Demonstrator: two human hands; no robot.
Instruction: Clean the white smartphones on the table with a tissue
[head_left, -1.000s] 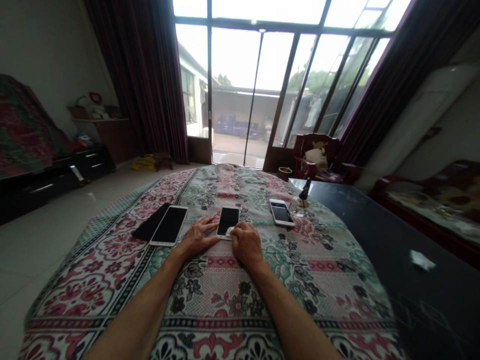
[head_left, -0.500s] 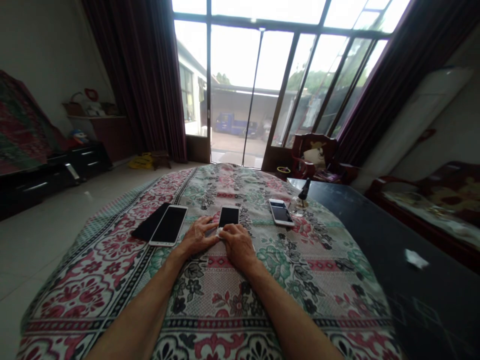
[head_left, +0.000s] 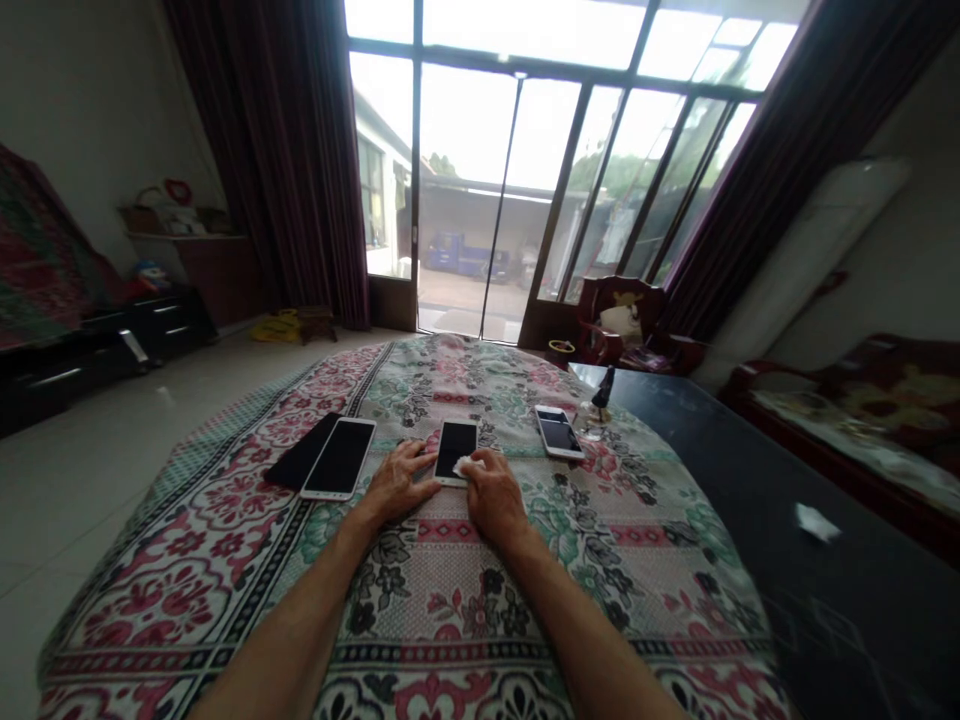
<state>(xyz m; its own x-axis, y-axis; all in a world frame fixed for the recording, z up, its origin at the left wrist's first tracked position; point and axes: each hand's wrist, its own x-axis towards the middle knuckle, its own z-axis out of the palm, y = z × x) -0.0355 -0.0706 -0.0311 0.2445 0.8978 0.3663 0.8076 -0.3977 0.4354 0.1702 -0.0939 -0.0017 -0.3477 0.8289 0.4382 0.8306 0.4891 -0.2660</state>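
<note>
A white-framed smartphone (head_left: 454,443) lies face up on the patterned tablecloth (head_left: 450,580), its dark screen showing. My right hand (head_left: 496,492) pinches a crumpled white tissue (head_left: 468,467) and presses it on the lower right part of that screen. At the phone's left edge rests my left hand (head_left: 399,482), fingers stretched out, fingertips against the side. Left of it is a larger white-framed smartphone (head_left: 339,460), partly over a dark flat case or phone (head_left: 296,455). To the right lies another white smartphone (head_left: 559,433).
A clear glass bottle with a black top (head_left: 602,395) stands beside the right-hand phone. Beyond the cloth, on the black tabletop (head_left: 675,420), lies a crumpled white tissue (head_left: 817,522). A wooden chair (head_left: 619,315) stands behind, near the glass doors (head_left: 480,200).
My right hand has slid the tissue from the phone's lower left corner rightward across the screen. My left hand stays at the left edge. The camera view has shifted slightly.
</note>
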